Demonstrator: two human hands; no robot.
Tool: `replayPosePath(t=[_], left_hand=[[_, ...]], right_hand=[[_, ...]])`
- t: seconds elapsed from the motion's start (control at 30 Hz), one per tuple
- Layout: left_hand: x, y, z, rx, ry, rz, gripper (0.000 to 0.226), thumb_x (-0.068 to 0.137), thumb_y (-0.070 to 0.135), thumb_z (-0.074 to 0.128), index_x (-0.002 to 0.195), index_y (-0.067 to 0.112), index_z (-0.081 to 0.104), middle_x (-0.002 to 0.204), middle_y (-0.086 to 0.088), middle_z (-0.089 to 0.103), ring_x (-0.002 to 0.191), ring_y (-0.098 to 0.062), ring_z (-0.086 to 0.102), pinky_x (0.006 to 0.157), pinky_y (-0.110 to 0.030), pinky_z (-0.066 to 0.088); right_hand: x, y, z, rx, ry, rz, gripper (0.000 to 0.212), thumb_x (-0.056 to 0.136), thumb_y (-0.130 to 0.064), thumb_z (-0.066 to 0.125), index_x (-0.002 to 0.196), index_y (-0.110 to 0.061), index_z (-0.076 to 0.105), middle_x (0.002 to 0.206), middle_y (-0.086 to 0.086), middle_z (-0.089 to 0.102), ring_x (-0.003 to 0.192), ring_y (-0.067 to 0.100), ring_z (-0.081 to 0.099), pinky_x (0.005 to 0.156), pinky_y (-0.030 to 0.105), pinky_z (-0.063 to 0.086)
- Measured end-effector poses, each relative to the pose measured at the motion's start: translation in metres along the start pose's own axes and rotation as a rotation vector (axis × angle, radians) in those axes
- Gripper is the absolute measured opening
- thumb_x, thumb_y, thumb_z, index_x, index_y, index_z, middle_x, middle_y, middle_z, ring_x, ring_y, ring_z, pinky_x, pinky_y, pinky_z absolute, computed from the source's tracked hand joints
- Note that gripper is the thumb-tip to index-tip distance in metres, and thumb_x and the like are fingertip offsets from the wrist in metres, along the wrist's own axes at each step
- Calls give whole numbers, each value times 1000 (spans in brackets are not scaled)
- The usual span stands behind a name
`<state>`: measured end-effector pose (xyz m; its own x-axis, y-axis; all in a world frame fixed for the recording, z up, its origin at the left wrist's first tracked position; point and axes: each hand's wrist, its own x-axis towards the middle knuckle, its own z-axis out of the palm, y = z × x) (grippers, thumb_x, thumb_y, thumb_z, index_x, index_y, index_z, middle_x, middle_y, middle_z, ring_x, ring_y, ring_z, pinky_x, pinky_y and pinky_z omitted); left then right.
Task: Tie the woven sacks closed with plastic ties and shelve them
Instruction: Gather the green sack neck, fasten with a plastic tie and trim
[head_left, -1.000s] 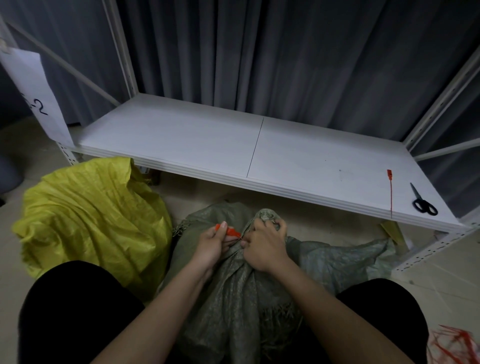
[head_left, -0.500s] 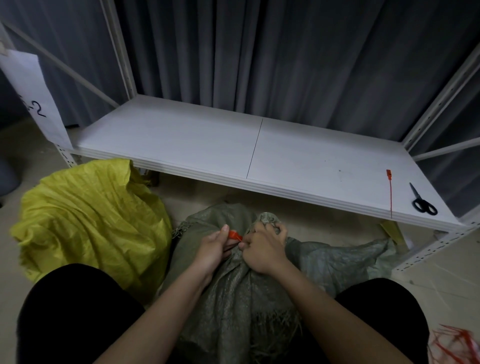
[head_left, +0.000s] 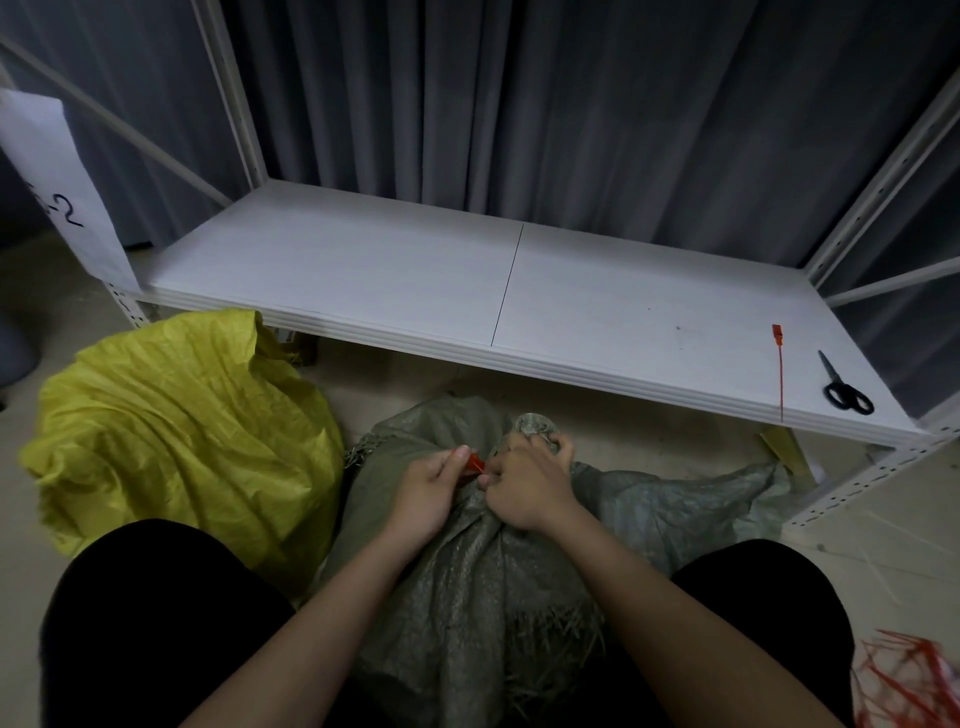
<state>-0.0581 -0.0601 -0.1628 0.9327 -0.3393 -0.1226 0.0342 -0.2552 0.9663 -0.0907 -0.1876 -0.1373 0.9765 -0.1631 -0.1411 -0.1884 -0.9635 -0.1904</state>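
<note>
Head view: both hands work at the bunched neck of the grey-green woven sack (head_left: 467, 561), which sits on the floor between the person's knees. The left hand (head_left: 423, 491) pinches the red plastic tie (head_left: 475, 464) between thumb and fingertips, fingers narrow. The right hand (head_left: 524, 483) is curled round the gathered neck, just beside the left, and its thumb and forefinger seem to meet the tie's other end; the tie's run round the neck is hidden behind the hands.

The step in hand looks like cinching the tie. To do it well, the right hand should keep the neck squeezed tight and low so no loose weave escapes, while the left feeds the tail straight through the lock and pulls away from the sack until it bites. The frayed weave could snag the tail, so a steady, straight pull is safer than a jerk.

Left of the hands a yellow woven sack (head_left: 182, 431) lies on the floor, its mouth apparently open. Beyond the hands stands the white shelf (head_left: 415, 275), where the sacks belong. To the far right on it lie a spare red tie (head_left: 779, 374) and black scissors (head_left: 844, 392). More red ties (head_left: 904, 680) lie near the right knee.

Writing: a paper label (head_left: 57, 192) on the shelf's left post shows a handwritten "2" after a dash; the rest is cut off.
</note>
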Motion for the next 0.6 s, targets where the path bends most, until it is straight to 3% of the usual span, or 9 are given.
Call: replayPosePath(t=[0.1, 0.17, 0.23, 0.47, 0.53, 0.6], left_hand=[[-5, 1, 1, 73, -63, 93, 24, 97, 19, 48, 90, 25, 70, 92, 9, 69, 78, 12, 58, 73, -2, 40], [-6, -1, 4, 127, -90, 159, 24, 96, 15, 50, 109, 11, 69, 109, 8, 64, 95, 6, 58, 81, 4, 35], [-9, -5, 6, 165, -107, 210, 28, 96, 15, 50, 120, 9, 64, 117, 10, 60, 108, 1, 56, 87, 4, 33], [-19, -6, 3, 230, -169, 204, 37, 99, 32, 40, 132, 23, 53, 127, 14, 56, 119, 1, 51, 101, -15, 37], [-18, -4, 2, 179, -90, 147, 37, 100, 28, 38, 135, 23, 47, 117, 12, 57, 114, -3, 52, 93, -11, 35], [-13, -2, 2, 152, -41, 105, 27, 97, 20, 49, 121, 16, 58, 97, 8, 63, 97, -6, 61, 77, -6, 41]], right_hand=[[-2, 2, 4, 46, 37, 2, 30, 92, -36, 41, 100, -28, 70, 119, 2, 50, 120, 23, 37, 108, 42, 4], [-3, 3, 6, 83, 83, 7, 30, 91, -32, 42, 100, -27, 70, 117, 2, 52, 119, 22, 38, 107, 39, 3], [-6, 5, 10, 125, 139, 1, 29, 89, -28, 43, 100, -27, 70, 112, -1, 54, 116, 19, 40, 105, 36, 2], [-20, 14, 28, 208, 326, -81, 19, 87, -31, 56, 85, -24, 73, 98, -8, 59, 105, 17, 49, 103, 33, 3], [-22, 15, 32, 229, 334, -86, 19, 86, -39, 61, 83, -27, 75, 97, -10, 60, 103, 13, 49, 102, 31, 5], [-24, 14, 36, 241, 372, -87, 21, 81, -43, 61, 79, -28, 76, 93, -12, 62, 99, 13, 53, 99, 29, 7]])
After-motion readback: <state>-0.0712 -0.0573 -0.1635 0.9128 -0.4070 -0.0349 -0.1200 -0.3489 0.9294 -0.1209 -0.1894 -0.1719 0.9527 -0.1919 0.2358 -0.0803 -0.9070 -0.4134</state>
